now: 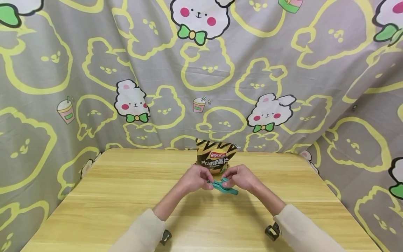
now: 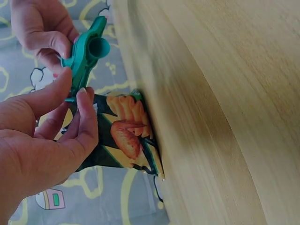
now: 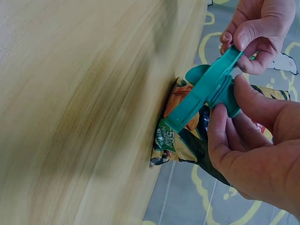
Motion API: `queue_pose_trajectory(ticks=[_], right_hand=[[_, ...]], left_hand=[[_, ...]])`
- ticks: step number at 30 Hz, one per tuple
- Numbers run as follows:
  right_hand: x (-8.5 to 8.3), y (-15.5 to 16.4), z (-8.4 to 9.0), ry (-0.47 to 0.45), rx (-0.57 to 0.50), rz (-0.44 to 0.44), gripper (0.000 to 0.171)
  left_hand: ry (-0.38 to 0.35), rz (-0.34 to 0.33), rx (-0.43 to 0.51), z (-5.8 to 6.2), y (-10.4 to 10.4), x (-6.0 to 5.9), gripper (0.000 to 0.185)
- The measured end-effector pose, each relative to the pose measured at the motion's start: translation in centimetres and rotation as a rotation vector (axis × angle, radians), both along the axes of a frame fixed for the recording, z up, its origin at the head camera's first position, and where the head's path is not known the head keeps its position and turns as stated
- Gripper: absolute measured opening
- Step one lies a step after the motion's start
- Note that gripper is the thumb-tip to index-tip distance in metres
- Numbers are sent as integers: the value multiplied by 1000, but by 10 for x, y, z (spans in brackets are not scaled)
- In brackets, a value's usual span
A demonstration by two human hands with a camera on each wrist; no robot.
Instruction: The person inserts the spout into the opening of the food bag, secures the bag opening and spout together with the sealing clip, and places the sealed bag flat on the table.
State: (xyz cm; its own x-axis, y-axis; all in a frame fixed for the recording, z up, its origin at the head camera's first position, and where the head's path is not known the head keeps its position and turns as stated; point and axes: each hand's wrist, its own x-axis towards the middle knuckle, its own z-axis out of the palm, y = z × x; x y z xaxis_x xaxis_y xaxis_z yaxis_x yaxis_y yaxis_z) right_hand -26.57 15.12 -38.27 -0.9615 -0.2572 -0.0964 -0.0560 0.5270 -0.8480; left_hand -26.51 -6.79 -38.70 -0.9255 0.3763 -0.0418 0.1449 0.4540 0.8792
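Head view: left hand (image 1: 196,177) and right hand (image 1: 240,177) both pinching teal clip (image 1: 224,187) between curled fingers, just above wooden table (image 1: 110,196). Chip bag (image 1: 216,155) upright at 12 o'clock, just behind hands. Bunny-print curtain (image 1: 94,70) beyond.

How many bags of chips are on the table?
1. The chip bag stands at the far edge of the wooden table, just behind the left hand and right hand, which hold a teal clip. None seems hidden.
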Motion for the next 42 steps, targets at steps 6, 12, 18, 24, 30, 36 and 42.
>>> queue_pose_trajectory(ticks=[6, 12, 18, 24, 30, 36, 42], right_hand=[[-1, 0, 0, 4, -19, 3, 12], [-2, 2, 2, 15, -15, 13, 14], [-1, 4, 4, 9, -26, 4, 15], [-1, 7, 4, -7, -43, 5, 15], [-1, 8, 3, 2, -39, -2, 15], [-2, 10, 0, 6, -49, -5, 14], [-2, 12, -2, 6, -58, -12, 14]], left_hand=[[9, 15, 4, -3, -1, 0, 15], [31, 35, -27, -6, -5, -2, 15], [62, 46, -54, -9, -6, -4, 16], [77, 65, -110, -18, -10, -6, 18], [41, 79, -121, -30, -11, -8, 21], [48, 84, -132, -34, -10, -9, 22], [68, 73, -157, -35, -9, -9, 23]])
